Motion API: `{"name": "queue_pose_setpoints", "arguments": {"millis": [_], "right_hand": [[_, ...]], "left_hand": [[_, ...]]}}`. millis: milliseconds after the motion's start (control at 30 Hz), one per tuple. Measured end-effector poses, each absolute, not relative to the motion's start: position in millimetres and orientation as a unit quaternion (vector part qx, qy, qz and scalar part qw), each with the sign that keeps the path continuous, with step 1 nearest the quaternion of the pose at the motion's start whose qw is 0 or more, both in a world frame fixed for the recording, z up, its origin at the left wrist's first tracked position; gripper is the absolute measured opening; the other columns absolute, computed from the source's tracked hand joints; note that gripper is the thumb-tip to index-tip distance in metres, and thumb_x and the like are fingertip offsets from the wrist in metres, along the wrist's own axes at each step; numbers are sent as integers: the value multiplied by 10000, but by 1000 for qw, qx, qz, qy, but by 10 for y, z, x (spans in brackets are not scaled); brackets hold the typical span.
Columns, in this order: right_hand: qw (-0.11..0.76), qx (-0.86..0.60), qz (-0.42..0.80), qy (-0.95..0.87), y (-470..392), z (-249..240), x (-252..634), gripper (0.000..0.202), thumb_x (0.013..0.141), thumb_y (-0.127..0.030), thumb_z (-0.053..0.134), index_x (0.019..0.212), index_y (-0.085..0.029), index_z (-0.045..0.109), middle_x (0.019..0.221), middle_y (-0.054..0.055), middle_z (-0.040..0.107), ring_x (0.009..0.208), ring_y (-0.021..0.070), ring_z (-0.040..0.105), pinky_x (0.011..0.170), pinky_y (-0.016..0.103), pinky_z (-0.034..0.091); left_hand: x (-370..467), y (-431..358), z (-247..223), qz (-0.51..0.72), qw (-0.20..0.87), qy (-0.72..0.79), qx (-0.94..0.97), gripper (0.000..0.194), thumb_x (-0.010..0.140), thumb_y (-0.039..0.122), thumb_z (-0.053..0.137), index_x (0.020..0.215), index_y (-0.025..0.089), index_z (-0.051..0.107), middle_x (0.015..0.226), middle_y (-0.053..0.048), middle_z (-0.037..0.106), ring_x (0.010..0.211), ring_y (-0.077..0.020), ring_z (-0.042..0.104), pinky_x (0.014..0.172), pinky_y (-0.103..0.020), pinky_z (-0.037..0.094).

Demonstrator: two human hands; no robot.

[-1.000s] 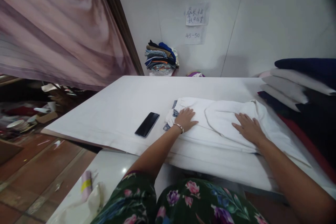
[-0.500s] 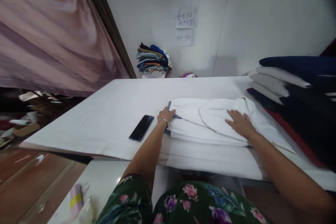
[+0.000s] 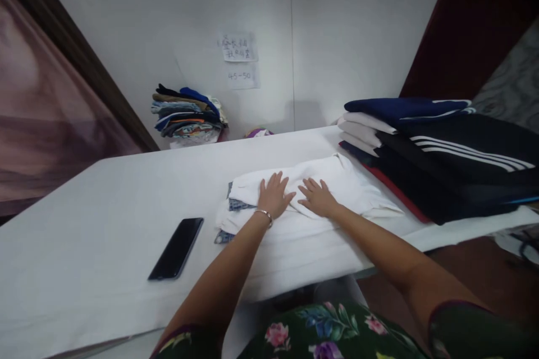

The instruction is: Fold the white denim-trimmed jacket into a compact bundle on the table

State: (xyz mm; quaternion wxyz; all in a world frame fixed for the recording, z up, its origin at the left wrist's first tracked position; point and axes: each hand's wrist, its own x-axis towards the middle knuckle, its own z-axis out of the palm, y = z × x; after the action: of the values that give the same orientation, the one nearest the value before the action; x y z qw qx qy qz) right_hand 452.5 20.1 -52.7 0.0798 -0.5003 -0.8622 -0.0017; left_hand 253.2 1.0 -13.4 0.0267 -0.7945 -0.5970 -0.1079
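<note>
A folded white garment (image 3: 332, 171) lies flat on the white-covered table (image 3: 138, 190), with blue patterned fabric (image 3: 241, 205) showing at its left end. My left hand (image 3: 274, 196) rests on the garment's left half, palm down with fingers spread. Close to it on the right, my right hand (image 3: 318, 197) presses on the middle of the same garment, fingers also spread. Neither hand grips anything. Whether the garment is one piece or two layered ones I cannot tell.
A black phone (image 3: 177, 248) lies left of the garment. Folded dark, grey and navy clothes (image 3: 421, 162) are stacked at the right. Another clothes pile (image 3: 189, 112) stands beyond the far edge, below paper notes (image 3: 240, 47) on the wall. A pink curtain (image 3: 37, 112) hangs at left.
My left hand has moved from the garment's left end onto its top, and my right hand has shifted closer to it. The view has turned to the right.
</note>
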Motion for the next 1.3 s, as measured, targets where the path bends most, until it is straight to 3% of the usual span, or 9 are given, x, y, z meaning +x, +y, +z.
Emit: {"name": "queue_pose_setpoints", "arguments": {"millis": [200,367,500,667,767,900,1033,1200,1300], "right_hand": [[106,-504,103,-851,419,-360,4805,620,918,-571,349,1441,-237,361,1544,106,234,1426,261,174,1114,496,186],[122,-628,25,-768,950,-94,5169,617,927,-505,366,1454,-189,313,1567,118,139,1442,267,67,1126,502,102],[72,-678,63,-729,1169,-291,5282,565,919,-473,388,1406,-186,377,1537,128,246,1420,280,163,1109,537,125],[102,-672,106,-726,1156,-480,5251,546,912,-460,428,1366,-155,435,1529,143,260,1418,288,170,1112,550,93],[149,-657,149,-724,1107,-324,5268,525,887,-467,504,1311,-158,501,1478,132,371,1375,269,294,1109,519,170],[248,-642,195,-699,886,45,5570,500,958,-454,380,1341,-151,485,1408,79,481,1270,179,461,1074,359,324],[315,-665,199,-648,390,247,6153,486,932,-418,445,1281,-97,555,1319,106,564,1191,209,538,1048,377,367],[401,-654,253,-589,-360,-48,6647,465,792,-462,621,1134,-153,675,1127,80,682,1005,235,636,921,381,487],[390,-653,260,-595,-656,-315,6704,497,753,-478,643,1134,-160,678,1149,93,671,1003,256,635,880,390,507]], "left_hand": [[2583,77,-564,-14,3,-614,-789,656,920,564,244,1468,209,309,1537,-79,254,1426,-255,184,1145,-514,112],[2541,107,-605,-18,16,-612,-790,644,918,553,241,1454,209,340,1533,-77,267,1421,-258,196,1139,-518,127],[2544,125,-614,-16,23,-614,-789,632,919,545,242,1451,219,346,1533,-67,270,1420,-256,202,1138,-516,135],[2557,124,-586,-14,23,-618,-786,619,916,527,259,1445,220,355,1529,-71,281,1417,-258,210,1139,-516,135],[2564,118,-546,-9,10,-619,-785,626,912,522,263,1450,211,346,1534,-79,265,1420,-260,201,1139,-520,131],[2566,120,-523,0,1,-619,-786,631,907,521,259,1452,213,339,1535,-85,259,1424,-255,191,1141,-516,128],[2568,135,-534,-4,4,-619,-785,621,904,520,270,1447,230,348,1534,-80,266,1423,-256,192,1140,-514,130],[2576,143,-527,-9,2,-619,-786,628,899,519,278,1444,216,355,1532,-85,273,1420,-261,201,1137,-518,143],[2581,145,-512,-10,3,-619,-785,635,898,519,278,1446,207,351,1530,-86,276,1419,-259,204,1135,-520,147]]}}
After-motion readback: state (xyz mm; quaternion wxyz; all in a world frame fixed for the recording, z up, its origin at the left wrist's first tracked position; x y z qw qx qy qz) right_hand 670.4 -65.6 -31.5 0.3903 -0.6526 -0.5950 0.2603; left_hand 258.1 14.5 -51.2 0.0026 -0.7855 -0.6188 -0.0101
